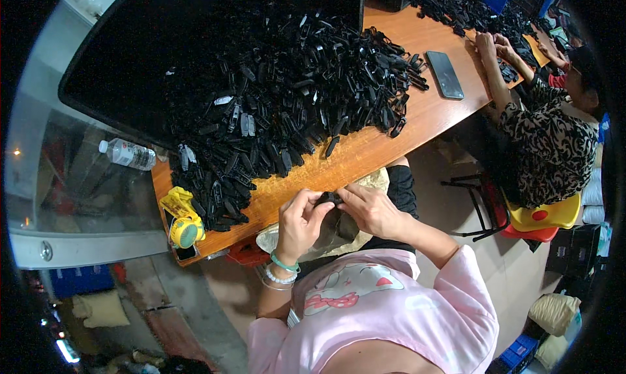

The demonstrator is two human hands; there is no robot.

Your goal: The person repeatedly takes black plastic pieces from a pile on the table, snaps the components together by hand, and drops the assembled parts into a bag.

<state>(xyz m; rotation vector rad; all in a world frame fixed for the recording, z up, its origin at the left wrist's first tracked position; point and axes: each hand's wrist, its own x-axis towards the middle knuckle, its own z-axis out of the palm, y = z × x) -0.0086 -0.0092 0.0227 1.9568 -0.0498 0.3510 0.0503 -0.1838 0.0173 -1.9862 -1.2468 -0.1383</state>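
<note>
- Nearest side of the heap of black parts (300, 80), grasping one small black piece (329, 198) between the fingers of both hands; largely covered, so too hidden to tell its exact shape.
- At that same place before the heap, could slip loose if squeezed off-centre or tugged unevenly; would probably tumble toward the pale bag (379, 179) below.
- Left of the piece, on the heap's near side, pointing the left hand (298, 225) forward, thumb and forefinger pinched tight; might catch the bracelets (285, 265) on something if swung wide.
- Right of the piece, angling the right hand (373, 212) inward, back upward, likewise pinching with thumb and forefinger.
- By the heap's near left corner, could spill parts off the wooden surface (306, 176) or knock down the yellow round object (186, 232) if brushed by a forearm.
- Just before the heap's middle, might sweep aside a stray part (332, 147) through careless reaching.
- Beyond, right of the heap, could push the phone (445, 75) over the edge with a broad sideways sweep.
</note>
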